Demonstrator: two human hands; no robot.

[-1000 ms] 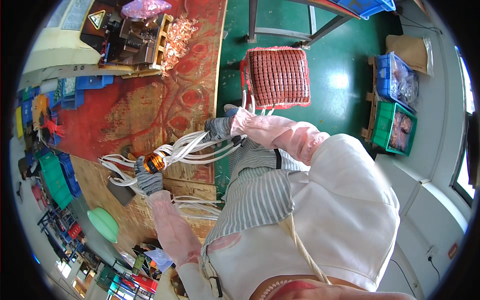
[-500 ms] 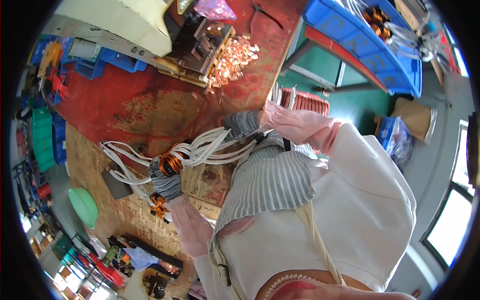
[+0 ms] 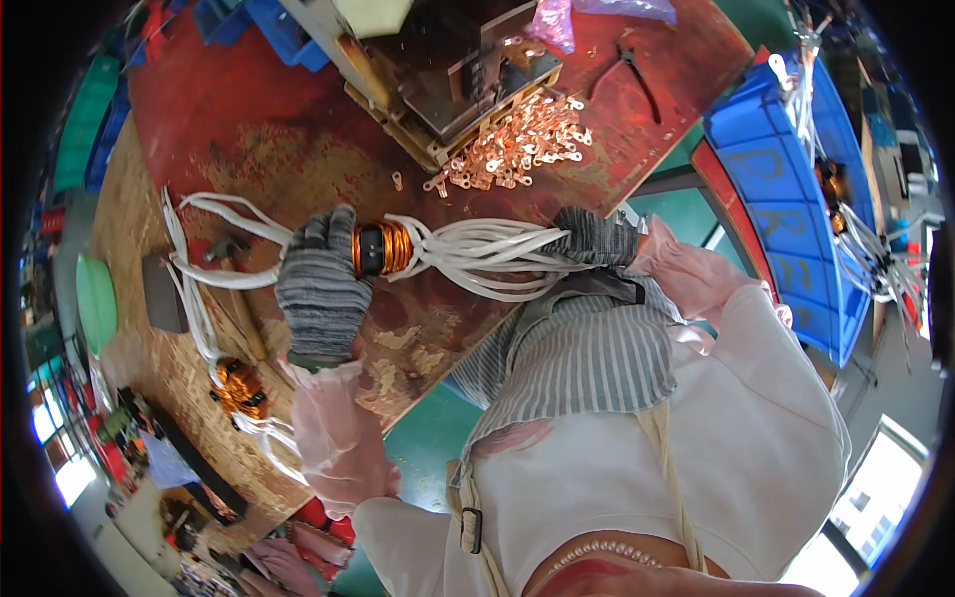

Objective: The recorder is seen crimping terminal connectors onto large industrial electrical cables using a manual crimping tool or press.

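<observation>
My left hand [image 3: 323, 284], in a grey knitted glove, is closed on a copper-wound coil [image 3: 386, 249] with a black core, at its left end. White sleeved leads [image 3: 487, 249] fan out from the coil to the right. Around their far ends my right hand [image 3: 597, 239], also gloved, is wrapped, close to the striped apron. More white leads [image 3: 229, 279] trail left from behind my left hand and bend down toward a second copper coil [image 3: 239, 388], which lies on the bare wood of the bench.
A machine base [image 3: 438, 129] stands at the back, with a heap of copper terminals [image 3: 517, 144] beside it. Pliers [image 3: 632, 85] lie further right. A hammer [image 3: 239, 308] rests near the leads. Blue bins [image 3: 766, 199] holding coils stand right; a green bowl [image 3: 96, 303] is far left.
The view has shifted, so the bench sits differently in it. My hands have stretched the lead bundle out straighter, and the held coil now shows to the right of my left hand.
</observation>
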